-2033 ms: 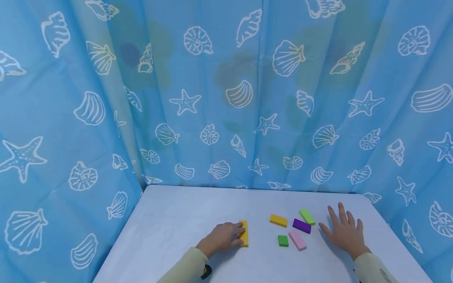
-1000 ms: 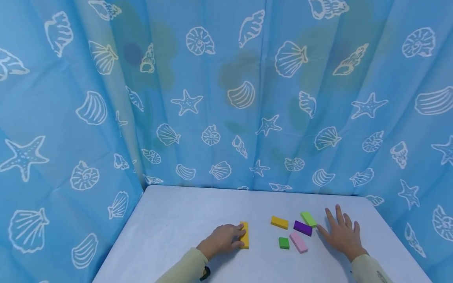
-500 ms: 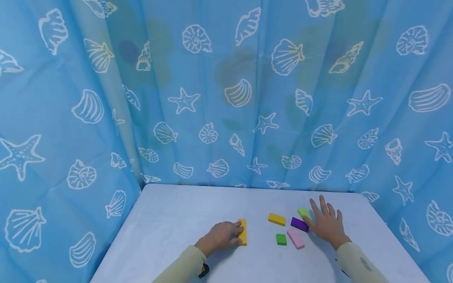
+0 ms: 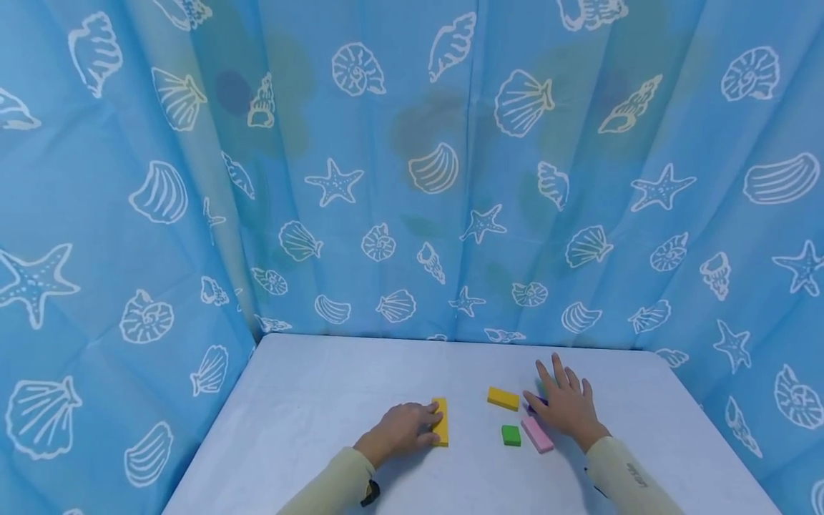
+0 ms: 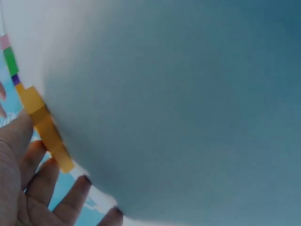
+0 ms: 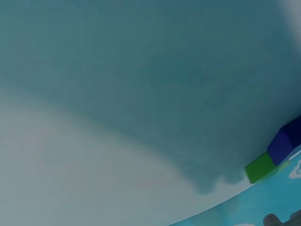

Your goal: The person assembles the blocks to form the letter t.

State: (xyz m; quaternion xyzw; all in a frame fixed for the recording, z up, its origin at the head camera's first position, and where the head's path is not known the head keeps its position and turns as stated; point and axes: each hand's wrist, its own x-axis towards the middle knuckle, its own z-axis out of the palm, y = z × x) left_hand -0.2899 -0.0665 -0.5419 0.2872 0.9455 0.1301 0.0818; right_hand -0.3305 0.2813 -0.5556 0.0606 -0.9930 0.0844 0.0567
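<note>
My left hand (image 4: 399, 429) rests on the table and grips a long yellow block (image 4: 443, 431), thumb at its near end and fingers at its far part. The left wrist view shows the same yellow block (image 5: 49, 134) along the thumb and fingertips. Fingers spread, my right hand (image 4: 568, 406) hovers over a purple block (image 6: 284, 146) and a light green block (image 6: 260, 168), hiding most of both in the head view. Whether its thumb touches the purple block, I cannot tell. Just left of this hand lies a pink block (image 4: 537, 435).
A small green block (image 4: 511, 435) and a shorter yellow block (image 4: 503, 398) lie between the hands on the white table (image 4: 335, 379). A blue curtain (image 4: 399, 214) with white shells stands behind the table and along its sides.
My right hand has moved left from beside the blocks to over the light green and purple ones. The left hand stays on the long yellow block. No block has visibly shifted.
</note>
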